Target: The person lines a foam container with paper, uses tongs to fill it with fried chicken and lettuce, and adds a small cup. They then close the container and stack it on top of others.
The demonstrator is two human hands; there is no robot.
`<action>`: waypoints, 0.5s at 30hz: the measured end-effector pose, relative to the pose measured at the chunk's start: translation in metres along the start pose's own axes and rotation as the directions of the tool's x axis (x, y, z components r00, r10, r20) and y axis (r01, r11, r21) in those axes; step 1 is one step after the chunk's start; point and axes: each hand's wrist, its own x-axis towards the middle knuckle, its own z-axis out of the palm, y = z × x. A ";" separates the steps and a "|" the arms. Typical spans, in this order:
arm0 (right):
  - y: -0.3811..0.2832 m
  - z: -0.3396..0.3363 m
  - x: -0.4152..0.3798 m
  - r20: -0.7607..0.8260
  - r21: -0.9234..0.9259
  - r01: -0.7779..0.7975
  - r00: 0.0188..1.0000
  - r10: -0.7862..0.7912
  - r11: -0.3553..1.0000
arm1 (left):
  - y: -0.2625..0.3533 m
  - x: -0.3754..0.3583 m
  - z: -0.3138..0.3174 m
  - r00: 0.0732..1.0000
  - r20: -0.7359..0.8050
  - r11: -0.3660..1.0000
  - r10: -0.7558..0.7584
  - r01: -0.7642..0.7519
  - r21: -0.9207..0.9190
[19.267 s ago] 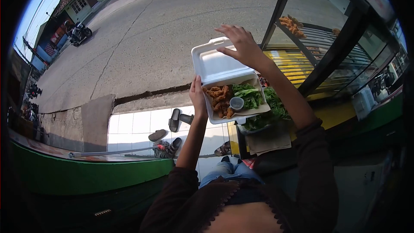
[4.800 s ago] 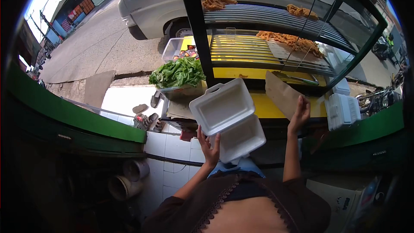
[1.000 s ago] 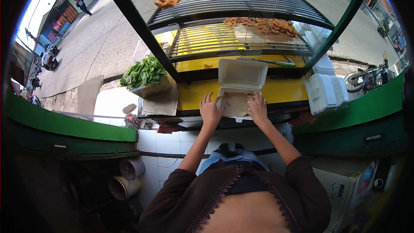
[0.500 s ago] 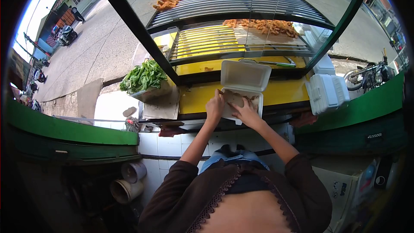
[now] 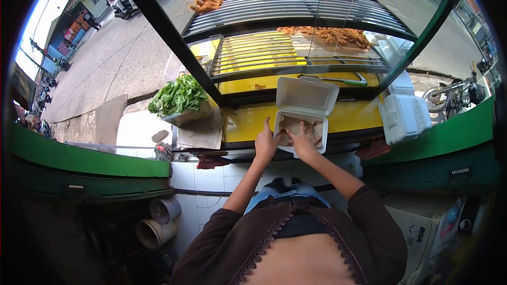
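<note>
An open white foam box (image 5: 307,96) stands on the yellow counter (image 5: 245,124), its lid tilted back toward the glass case. Brown paper (image 5: 290,123) lines the box. My left hand (image 5: 266,142) is at the box's left edge, fingers apart and pointing forward, the thumb near the paper. Inside the box, my right hand (image 5: 303,140) presses on the paper with its fingers spread. What lies under the paper is hard to make out.
The display case holds fried pieces (image 5: 343,37) on its racks (image 5: 259,53). Leafy greens (image 5: 179,95) sit in a container at the left, beside brown sheets (image 5: 203,134). Closed foam boxes (image 5: 405,117) are stacked at the right. A motorbike and rider (image 5: 122,2) are on the road.
The brown paper now lies lower and more spread in the box. My left hand has opened and shifted slightly right. A motorbike with a rider has appeared at the upper left.
</note>
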 end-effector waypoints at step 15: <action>0.078 -0.063 -0.025 -0.313 0.627 0.095 0.940 0.137 0.773 | -0.007 0.002 0.068 0.783 0.290 0.752 0.550 -0.615 0.238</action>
